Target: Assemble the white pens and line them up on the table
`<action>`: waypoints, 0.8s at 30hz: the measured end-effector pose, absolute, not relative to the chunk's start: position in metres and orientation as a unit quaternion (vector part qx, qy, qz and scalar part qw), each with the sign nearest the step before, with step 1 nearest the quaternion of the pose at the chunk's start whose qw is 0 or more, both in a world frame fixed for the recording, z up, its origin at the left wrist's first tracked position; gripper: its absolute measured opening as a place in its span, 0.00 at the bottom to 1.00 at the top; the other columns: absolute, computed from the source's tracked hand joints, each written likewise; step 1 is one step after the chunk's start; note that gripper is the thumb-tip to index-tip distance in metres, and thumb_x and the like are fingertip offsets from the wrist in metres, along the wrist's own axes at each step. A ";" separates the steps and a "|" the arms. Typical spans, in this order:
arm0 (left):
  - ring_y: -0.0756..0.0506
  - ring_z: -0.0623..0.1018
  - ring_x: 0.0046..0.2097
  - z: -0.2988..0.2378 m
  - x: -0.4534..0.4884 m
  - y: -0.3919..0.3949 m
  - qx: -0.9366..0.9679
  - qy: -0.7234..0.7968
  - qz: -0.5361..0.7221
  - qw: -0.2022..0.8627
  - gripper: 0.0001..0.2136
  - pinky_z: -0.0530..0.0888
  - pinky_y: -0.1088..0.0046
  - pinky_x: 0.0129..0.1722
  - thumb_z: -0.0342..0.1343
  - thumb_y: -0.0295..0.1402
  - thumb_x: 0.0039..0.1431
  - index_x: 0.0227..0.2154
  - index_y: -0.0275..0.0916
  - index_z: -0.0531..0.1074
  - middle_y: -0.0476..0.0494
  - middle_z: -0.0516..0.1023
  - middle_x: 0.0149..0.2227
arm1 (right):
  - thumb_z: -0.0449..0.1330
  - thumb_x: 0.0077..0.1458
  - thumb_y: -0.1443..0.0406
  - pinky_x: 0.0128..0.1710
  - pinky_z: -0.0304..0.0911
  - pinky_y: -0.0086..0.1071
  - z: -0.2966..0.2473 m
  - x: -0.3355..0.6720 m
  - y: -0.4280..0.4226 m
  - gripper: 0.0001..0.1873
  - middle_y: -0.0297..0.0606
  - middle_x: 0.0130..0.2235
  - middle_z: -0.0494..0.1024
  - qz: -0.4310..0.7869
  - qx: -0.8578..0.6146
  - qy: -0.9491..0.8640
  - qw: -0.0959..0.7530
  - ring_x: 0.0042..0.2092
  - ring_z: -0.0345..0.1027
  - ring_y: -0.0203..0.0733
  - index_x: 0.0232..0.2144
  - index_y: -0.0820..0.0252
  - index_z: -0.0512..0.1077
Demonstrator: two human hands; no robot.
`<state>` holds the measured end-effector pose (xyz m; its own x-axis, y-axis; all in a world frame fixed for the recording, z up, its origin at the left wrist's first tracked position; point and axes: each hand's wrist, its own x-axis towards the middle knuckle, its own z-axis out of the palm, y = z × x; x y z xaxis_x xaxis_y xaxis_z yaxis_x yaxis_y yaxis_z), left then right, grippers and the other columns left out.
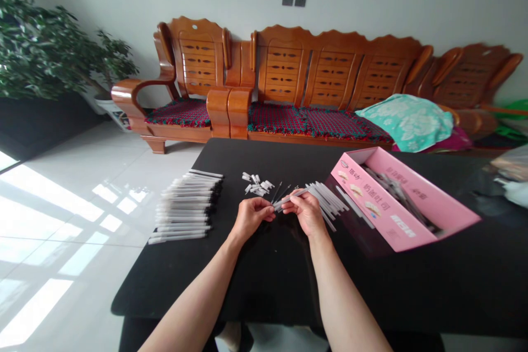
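Note:
Over a black table (264,286), my left hand (250,215) and my right hand (306,210) meet with fingers pinched. My right hand grips a clear pen barrel (290,196) that points left. My left hand's fingertips close at the barrel's left end; what they pinch is too small to name. A neat row of finished pens (185,206) lies to the left. A heap of small white caps (256,183) and thin black refills (280,191) lie just beyond my hands. A bundle of empty barrels (328,201) lies to the right.
An open pink cardboard box (406,209) holding more pen parts lies at the right of the table. A plastic bag (511,176) sits at the far right edge. Beyond the table stand wooden sofas (289,82) and a potted plant (53,49).

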<state>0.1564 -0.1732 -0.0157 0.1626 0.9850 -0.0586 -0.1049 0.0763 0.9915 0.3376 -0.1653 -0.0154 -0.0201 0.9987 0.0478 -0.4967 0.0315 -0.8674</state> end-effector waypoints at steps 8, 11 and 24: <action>0.48 0.78 0.22 -0.011 0.155 -0.177 0.583 0.467 0.456 0.485 0.15 0.72 0.78 0.22 0.61 0.44 0.55 0.33 0.34 0.77 0.44 0.79 0.22 | 0.70 0.47 0.64 0.25 0.75 0.28 -0.019 0.339 -0.164 0.12 0.39 0.29 0.83 0.605 -0.341 -0.357 0.625 0.27 0.79 0.42 0.32 0.60 0.72; 0.52 0.70 0.16 -0.010 0.153 -0.177 0.609 0.469 0.427 0.476 0.20 0.64 0.81 0.16 0.55 0.49 0.59 0.27 0.34 0.75 0.47 0.74 0.17 | 0.70 0.47 0.64 0.24 0.75 0.29 -0.019 0.339 -0.164 0.12 0.38 0.29 0.83 0.605 -0.341 -0.358 0.624 0.27 0.79 0.42 0.32 0.60 0.72; 0.52 0.68 0.17 -0.012 0.153 -0.176 0.589 0.484 0.447 0.468 0.18 0.62 0.81 0.15 0.63 0.47 0.51 0.35 0.35 0.76 0.50 0.73 0.19 | 0.71 0.46 0.64 0.24 0.75 0.29 -0.018 0.338 -0.164 0.13 0.39 0.29 0.83 0.607 -0.347 -0.354 0.621 0.27 0.79 0.42 0.31 0.61 0.72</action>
